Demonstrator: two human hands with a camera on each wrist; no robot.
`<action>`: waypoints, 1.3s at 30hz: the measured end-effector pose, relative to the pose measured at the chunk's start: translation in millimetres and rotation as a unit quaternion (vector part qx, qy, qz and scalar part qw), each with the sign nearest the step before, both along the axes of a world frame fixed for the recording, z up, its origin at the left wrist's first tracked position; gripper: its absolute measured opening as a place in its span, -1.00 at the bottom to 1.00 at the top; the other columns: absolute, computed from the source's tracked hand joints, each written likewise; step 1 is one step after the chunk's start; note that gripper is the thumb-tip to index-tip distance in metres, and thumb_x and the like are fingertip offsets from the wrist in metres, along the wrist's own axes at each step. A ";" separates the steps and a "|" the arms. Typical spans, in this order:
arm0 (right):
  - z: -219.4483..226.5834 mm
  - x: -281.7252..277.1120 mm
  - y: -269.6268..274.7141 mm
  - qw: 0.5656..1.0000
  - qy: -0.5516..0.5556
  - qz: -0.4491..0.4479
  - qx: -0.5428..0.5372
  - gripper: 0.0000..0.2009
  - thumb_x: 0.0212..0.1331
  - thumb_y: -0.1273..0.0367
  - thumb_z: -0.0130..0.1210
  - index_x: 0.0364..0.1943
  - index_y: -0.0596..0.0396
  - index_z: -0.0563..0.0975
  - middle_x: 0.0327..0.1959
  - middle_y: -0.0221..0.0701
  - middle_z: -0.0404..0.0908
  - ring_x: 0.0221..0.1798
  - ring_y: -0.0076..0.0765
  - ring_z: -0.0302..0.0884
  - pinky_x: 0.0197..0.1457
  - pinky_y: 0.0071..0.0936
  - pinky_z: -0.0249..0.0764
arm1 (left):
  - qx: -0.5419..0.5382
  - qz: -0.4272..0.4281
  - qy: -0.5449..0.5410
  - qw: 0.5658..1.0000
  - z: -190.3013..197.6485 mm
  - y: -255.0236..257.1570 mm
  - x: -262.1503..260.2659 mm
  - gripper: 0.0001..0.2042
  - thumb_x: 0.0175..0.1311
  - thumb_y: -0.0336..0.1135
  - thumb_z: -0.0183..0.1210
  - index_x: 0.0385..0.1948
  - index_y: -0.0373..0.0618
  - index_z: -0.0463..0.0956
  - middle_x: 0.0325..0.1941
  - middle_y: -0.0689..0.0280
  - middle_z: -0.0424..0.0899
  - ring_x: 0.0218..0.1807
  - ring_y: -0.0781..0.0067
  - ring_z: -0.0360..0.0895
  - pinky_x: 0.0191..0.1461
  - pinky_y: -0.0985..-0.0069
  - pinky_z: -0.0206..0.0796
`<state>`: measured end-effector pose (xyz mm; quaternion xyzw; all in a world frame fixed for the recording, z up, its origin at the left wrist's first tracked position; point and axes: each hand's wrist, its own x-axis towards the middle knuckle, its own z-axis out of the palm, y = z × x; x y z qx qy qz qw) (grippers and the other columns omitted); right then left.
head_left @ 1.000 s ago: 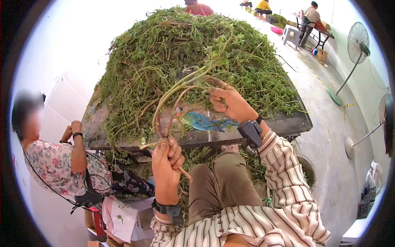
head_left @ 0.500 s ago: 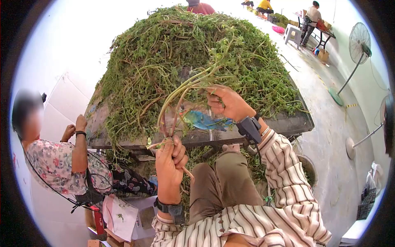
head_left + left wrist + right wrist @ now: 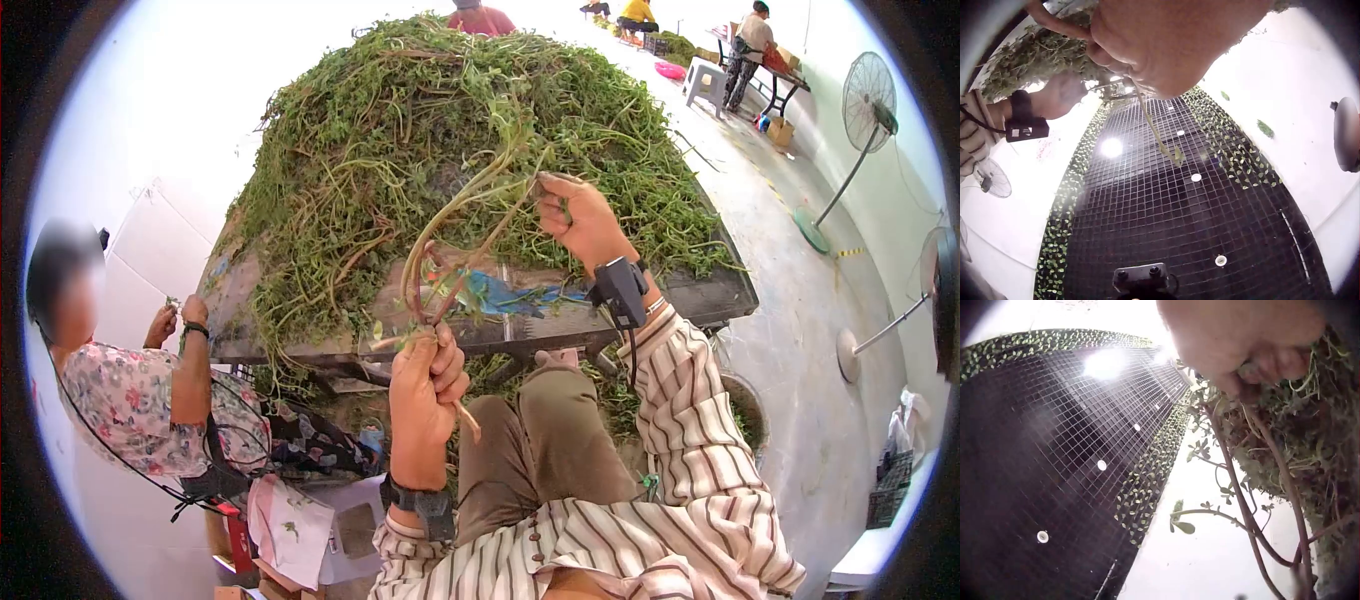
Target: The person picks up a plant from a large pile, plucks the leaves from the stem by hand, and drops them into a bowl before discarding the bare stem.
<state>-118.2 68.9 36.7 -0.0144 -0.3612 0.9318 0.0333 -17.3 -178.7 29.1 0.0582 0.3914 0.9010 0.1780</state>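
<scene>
A branching green plant with long reddish stems (image 3: 412, 268) stretches between both hands over the near edge of the table. My left hand (image 3: 424, 392) grips it low, where the stems meet; the thick root end pokes out below the fist. With fingertips and thumb my right hand (image 3: 588, 222) pinches one side stem (image 3: 500, 230), holding it apart from the others. In the right wrist view, two stems (image 3: 1285, 465) with small leaves run down from the fingers (image 3: 1266, 365). A heap of similar plants (image 3: 450, 110) covers the table behind.
The dark table edge (image 3: 680, 300) lies just beyond the knees, with a blue plastic piece (image 3: 490, 292) on it. A person in a floral top (image 3: 135, 405) sits at left. Standing fans (image 3: 870, 105) are at right, and more plants lie below the table.
My right hand has moved up and to the right, drawing one side stem away from the rest. The left hand has shifted slightly right, still gripping the base.
</scene>
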 end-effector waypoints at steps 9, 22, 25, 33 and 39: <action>-22.3 -0.3 93.8 0.994 0.061 -0.074 -0.062 -0.84 0.24 0.34 -0.10 -0.44 0.10 0.32 -0.63 -0.57 0.15 -0.67 -0.62 0.07 -0.68 -0.66 -0.02 | 0.010 0.075 -0.021 0.997 -6.0 -27.4 -6.9 -0.84 0.32 -0.29 -0.12 -0.42 -0.15 0.29 -0.64 0.51 0.10 -0.67 0.76 -0.03 -0.70 0.77 -0.21; -17.0 29.3 19.9 0.996 0.039 0.076 -0.012 -0.86 0.24 0.38 -0.12 -0.31 0.20 0.39 -0.52 -0.44 0.34 -0.57 -0.64 0.15 -0.65 -0.72 0.03 | 0.075 0.013 -0.047 0.996 -8.9 -14.0 -8.4 -0.82 0.31 -0.27 -0.09 -0.43 -0.16 0.31 -0.66 0.51 0.11 -0.68 0.76 -0.02 -0.71 0.75 -0.20; -26.0 22.8 1.8 0.991 0.013 0.131 0.023 -0.85 0.23 0.40 -0.12 -0.24 0.20 0.41 -0.50 -0.48 0.35 -0.61 -0.69 0.13 -0.69 -0.74 0.04 | 0.075 0.007 -0.054 0.996 -8.2 -10.6 -6.0 -0.83 0.31 -0.27 -0.09 -0.43 -0.16 0.30 -0.65 0.51 0.10 -0.67 0.76 -0.03 -0.70 0.75 -0.21; -11.8 16.4 -34.7 0.982 0.008 0.171 0.083 -0.92 0.16 0.45 -0.03 -0.40 0.18 0.43 -0.59 -0.57 0.26 -0.61 -0.70 0.12 -0.61 -0.67 0.05 | 0.079 -0.032 -0.057 0.995 -6.2 -1.6 1.9 -0.86 0.33 -0.32 -0.18 -0.39 -0.16 0.26 -0.62 0.50 0.08 -0.66 0.75 -0.04 -0.69 0.75 -0.19; -7.1 19.4 -43.2 0.981 0.010 0.138 0.138 -0.93 0.11 0.45 0.02 -0.37 0.16 0.47 -0.62 -0.59 0.30 -0.66 -0.71 0.15 -0.63 -0.68 0.09 | 0.069 -0.033 -0.054 0.996 -7.6 1.1 4.0 -0.85 0.33 -0.31 -0.16 -0.39 -0.17 0.26 -0.62 0.50 0.08 -0.66 0.75 -0.05 -0.69 0.75 -0.20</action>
